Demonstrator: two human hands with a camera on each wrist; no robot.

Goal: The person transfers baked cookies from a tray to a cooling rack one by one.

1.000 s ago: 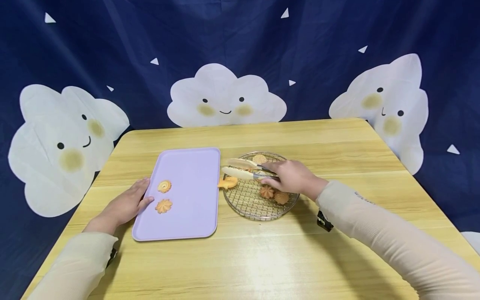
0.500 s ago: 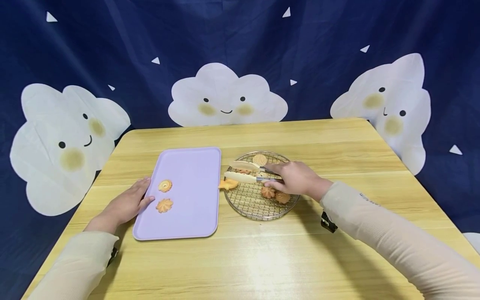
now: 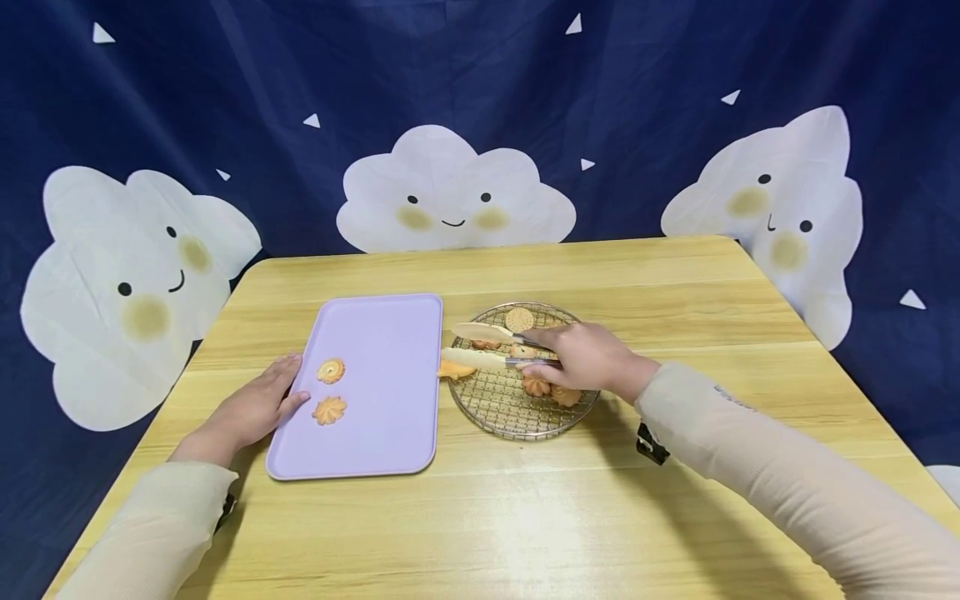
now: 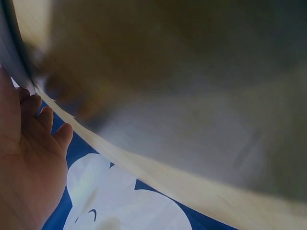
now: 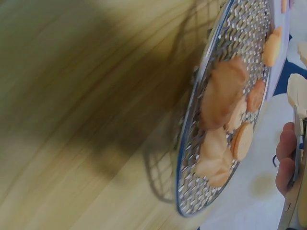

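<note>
My right hand [image 3: 592, 357] grips a pair of tongs [image 3: 480, 360] with pale tips and metal arms. The tongs' arms are spread, with nothing between their tips, over the left part of a round wire rack [image 3: 495, 417]. Under the nearer tip lies an orange cookie [image 3: 456, 372], partly covered by it and jutting past the rack's left rim. A pale round cookie [image 3: 519, 319] and a brown flower-shaped cookie [image 3: 536, 385] sit on the rack among several others. At the left, my left hand [image 3: 251, 408] holds the edge of a purple tray [image 3: 390, 417], thumb over its rim.
On the tray lie a ring-shaped cookie [image 3: 330, 371] and a flower-shaped cookie [image 3: 329, 410]. The rack stands just right of the tray on a wooden table [image 3: 487, 517]. A dark blue curtain [image 3: 480, 75] with cloud prints hangs behind the table's far edge.
The tongs' tips have spread wider apart. Over the last half second the right hand has shifted slightly left with them. The left hand and tray stay in place.
</note>
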